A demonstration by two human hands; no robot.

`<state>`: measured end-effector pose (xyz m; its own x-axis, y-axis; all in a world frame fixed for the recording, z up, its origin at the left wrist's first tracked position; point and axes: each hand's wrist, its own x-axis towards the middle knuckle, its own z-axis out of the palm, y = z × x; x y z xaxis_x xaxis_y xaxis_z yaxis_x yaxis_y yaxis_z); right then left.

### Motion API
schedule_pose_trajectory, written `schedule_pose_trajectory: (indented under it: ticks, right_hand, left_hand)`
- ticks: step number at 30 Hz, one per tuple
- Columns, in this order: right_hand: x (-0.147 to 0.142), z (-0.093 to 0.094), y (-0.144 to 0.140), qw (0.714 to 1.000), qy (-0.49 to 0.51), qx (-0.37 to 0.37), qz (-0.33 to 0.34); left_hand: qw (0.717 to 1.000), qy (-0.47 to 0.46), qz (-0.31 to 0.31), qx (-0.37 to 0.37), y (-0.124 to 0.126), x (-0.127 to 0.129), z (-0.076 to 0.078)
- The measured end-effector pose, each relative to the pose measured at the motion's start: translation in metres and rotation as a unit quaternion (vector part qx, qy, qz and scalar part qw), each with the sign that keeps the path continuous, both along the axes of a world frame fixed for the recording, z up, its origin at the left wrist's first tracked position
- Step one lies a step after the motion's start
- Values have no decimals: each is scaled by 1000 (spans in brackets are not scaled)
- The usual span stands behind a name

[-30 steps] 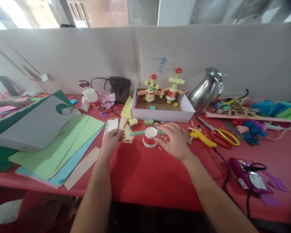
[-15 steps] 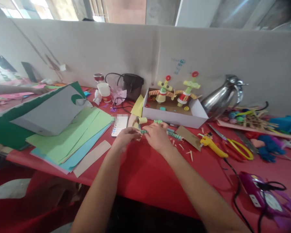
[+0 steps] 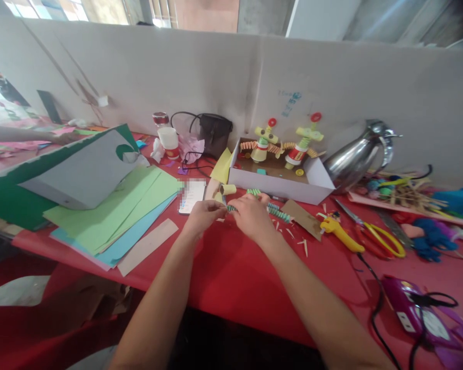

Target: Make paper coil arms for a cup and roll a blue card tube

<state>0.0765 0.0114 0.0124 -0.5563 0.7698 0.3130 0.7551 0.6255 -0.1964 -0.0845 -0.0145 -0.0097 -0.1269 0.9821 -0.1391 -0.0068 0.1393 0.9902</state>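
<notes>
1. Bending inward, the left hand [image 3: 205, 218] brings its fingertips together beside a green pleated strip [image 3: 232, 208]; whether they pinch it, I cannot tell.
2. Right hand [image 3: 252, 215] curves palm-down over the strip, hiding its own fingertips and grip.
3. Only a short piece of strip shows, between the hands; the rest is covered.
4. Red tabletop [image 3: 219, 277] lies beneath, with a partly pixelated phone [image 3: 193, 198] near the left hand.
5. Behind, a white box [image 3: 281, 186] stands before a pale wall [image 3: 177, 67].
6. Far left, another person's arm [image 3: 19, 133] is cut off by the edge.
</notes>
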Motion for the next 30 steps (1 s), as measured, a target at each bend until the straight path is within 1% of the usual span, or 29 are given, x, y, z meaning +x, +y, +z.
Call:
schedule_pose_trajectory:
  ticks: [4, 7, 11, 13, 15, 17, 19, 20, 23, 27, 28, 30]
  right_hand:
    - [1, -1, 0, 1000, 9, 0, -4]
    - [1, -1, -1, 1000, 10, 2, -6]
    - [1, 0, 0, 1000, 6, -6, -19]
    - [1, 0, 1, 999, 4, -18, -27]
    - [1, 1, 1, 999, 2, -24, -31]
    - [2, 1, 1, 999, 2, -22, -31]
    - [2, 1, 0, 999, 5, -18, -30]
    - [2, 1, 0, 999, 7, -17, -30]
    - [1, 1, 0, 999, 6, -15, -34]
    - [1, 1, 1, 999, 7, -16, -39]
    - [1, 1, 1, 999, 7, -17, -39]
    - [1, 0, 1, 999, 5, -21, -40]
  left_hand:
    - [1000, 1, -19, -8, -1, 0, 0]
    - [1000, 1, -17, -19, -1, -1, 1]
    - [999, 33, -40, 14, -2, -5, 1]
    - [994, 79, -44, 55, 0, -7, -1]
    - [977, 167, -25, 126, 2, -8, -4]
    - [940, 270, -4, 207, 4, -8, -7]
    - [903, 341, 7, 259, 5, -8, -10]
    - [892, 360, 12, 271, 6, -8, -11]
    - [872, 402, 25, 277, 5, -8, -12]
    - [841, 455, 20, 291, 3, -7, -11]
    - [839, 458, 21, 294, 3, -7, -11]
    - [843, 451, 22, 293, 3, -7, -11]
